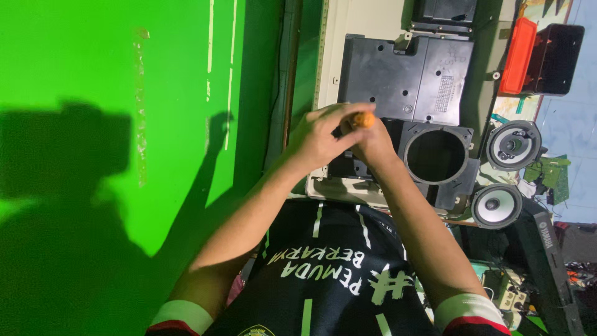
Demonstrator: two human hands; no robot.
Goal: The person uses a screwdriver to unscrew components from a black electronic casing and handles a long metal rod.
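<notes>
Both hands meet over a dark plastic housing [407, 78] lying on a pale board [348, 25] against a green wall [124, 62]. The left hand [320, 137] is curled shut around an orange-handled tool [362, 119], whose tip is hidden. The right hand [373, 142] is closed just beneath it, touching the left; whether it also grips the tool cannot be told. Just right of the hands, the housing has 1 large round opening [436, 155], with nothing in it. Far right, a red open-fronted box [540, 57] shows a dark inside; its contents cannot be made out. Below it lie 2 round speakers [505, 174]. A small pale label [443, 93] sits on the housing's flat panel.
</notes>
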